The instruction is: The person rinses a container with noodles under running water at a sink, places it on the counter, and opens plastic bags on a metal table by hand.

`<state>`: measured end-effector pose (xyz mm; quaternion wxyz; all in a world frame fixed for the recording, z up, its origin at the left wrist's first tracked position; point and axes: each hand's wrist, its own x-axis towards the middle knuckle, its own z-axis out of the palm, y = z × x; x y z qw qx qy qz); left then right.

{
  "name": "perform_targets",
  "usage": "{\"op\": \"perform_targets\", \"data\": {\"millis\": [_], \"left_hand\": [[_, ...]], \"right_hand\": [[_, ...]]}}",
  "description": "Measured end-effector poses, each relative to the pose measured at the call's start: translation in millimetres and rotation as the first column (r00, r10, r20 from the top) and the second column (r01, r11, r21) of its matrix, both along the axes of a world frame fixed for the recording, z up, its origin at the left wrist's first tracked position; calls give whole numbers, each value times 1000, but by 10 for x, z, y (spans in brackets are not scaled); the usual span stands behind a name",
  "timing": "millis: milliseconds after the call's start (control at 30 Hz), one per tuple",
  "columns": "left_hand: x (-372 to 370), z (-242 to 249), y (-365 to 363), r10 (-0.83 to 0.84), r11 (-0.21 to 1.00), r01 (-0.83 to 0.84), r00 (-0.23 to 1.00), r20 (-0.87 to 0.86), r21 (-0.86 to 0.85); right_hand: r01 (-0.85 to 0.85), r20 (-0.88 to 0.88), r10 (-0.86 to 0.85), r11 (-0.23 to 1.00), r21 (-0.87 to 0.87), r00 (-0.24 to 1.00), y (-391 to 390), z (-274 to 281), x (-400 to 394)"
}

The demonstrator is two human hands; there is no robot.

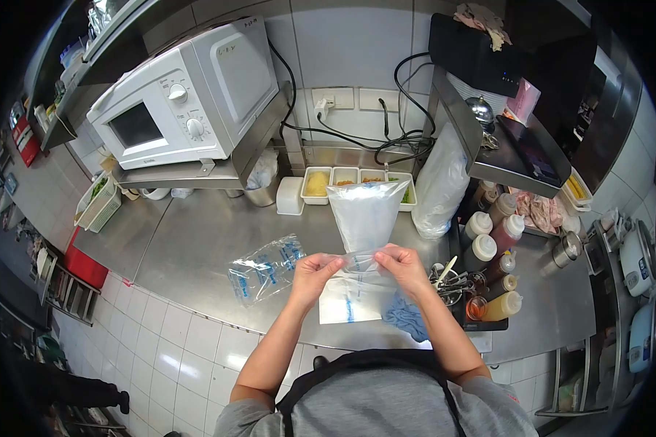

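Observation:
My left hand (315, 275) and my right hand (402, 266) pinch a thin, clear plastic bag (359, 261) between thumbs and fingers. They grip it at opposite sides, a short way apart. Under and behind it, a whitish stack of plastic bags (366, 222) extends over the steel counter; its near end (342, 306) carries blue print. To the left of my left hand lies a crumpled clear wrapper (267, 269) with blue lettering. A blue cloth (407, 317) is bunched below my right hand, partly covered by the forearm.
Several squeeze bottles (481, 251) and utensils (452, 280) stand in a dark tray on the right. Small food tubs (317, 186) line the back, beside a tall plastic-wrapped bundle (442, 189). A microwave (189, 95) sits on a raised shelf. Another person's leg (73, 386) shows lower left.

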<state>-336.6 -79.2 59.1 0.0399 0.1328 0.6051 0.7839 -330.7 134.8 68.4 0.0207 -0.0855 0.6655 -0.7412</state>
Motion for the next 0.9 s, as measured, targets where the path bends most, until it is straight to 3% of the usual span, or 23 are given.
{"op": "perform_targets", "data": {"millis": [100,200,300,400,433,500,533,567,600,667,700,767,867,900], "left_hand": [[44,35,54,-4,1000,4,1000,27,0],[25,2,98,62,998,-61,998,-14,11],[17,6,141,57,992,-48,996,-74,120],[50,-89,173,-71,991,86,987,-146,99],[126,-84,227,-95,993,97,995,-26,66],[140,-173,303,-274,934,276,961,-42,227],[135,-227,342,-361,882,362,931,-61,303],[145,-285,378,-524,734,430,851,37,526],[144,-254,382,-504,786,421,860,74,453],[128,-161,371,-452,869,398,881,142,295],[86,-26,319,-302,934,243,929,212,262],[-211,241,143,-383,857,378,922,-58,351],[-523,792,97,-147,980,141,989,30,138],[-681,887,105,-99,986,94,995,29,141]], "right_hand": [[83,-117,-90,995,-63,989,-26,91,18],[80,-116,-89,994,-77,989,10,99,2],[103,-132,-100,995,12,986,30,-58,-44],[140,-208,-114,983,115,971,-30,-190,-78],[114,-209,-92,988,99,974,-55,-236,-89],[64,-213,-48,996,68,976,-119,-265,-104],[52,-75,-62,991,-126,995,-171,-248,-99],[65,65,-47,947,-315,997,-236,-224,-83],[102,198,-4,867,-487,980,-269,-199,-72],[1,212,200,725,-689,957,-97,-262,-151],[-38,197,299,631,-775,934,5,-262,-209],[-34,146,158,784,-620,977,128,130,-249],[-106,-117,84,974,-198,990,287,639,-531],[-32,-135,14,991,-128,991,291,772,-653]]}}
